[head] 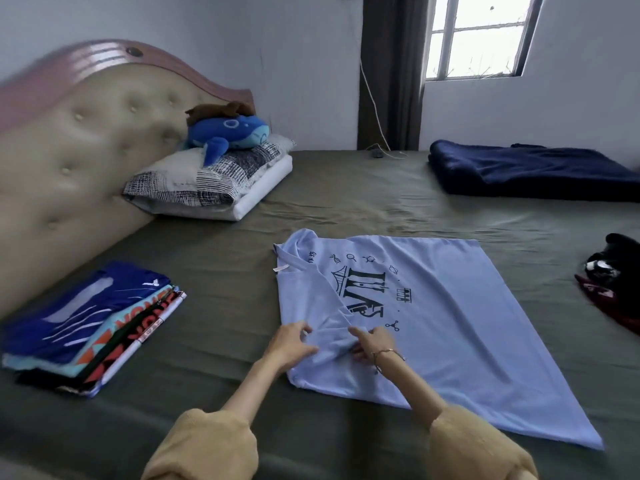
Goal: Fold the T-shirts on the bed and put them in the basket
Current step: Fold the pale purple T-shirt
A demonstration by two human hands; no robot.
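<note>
Now sleeve fold: blue shirt flat on bed, print up; left hand and right hand both pinch sleeve cloth at near edge. Tuck sleeve inward, smooth crease, keep edges square. Folded stack lies left; basket unseen

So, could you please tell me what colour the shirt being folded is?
Light blue T-shirt with a black print, seen in the head view.
</note>
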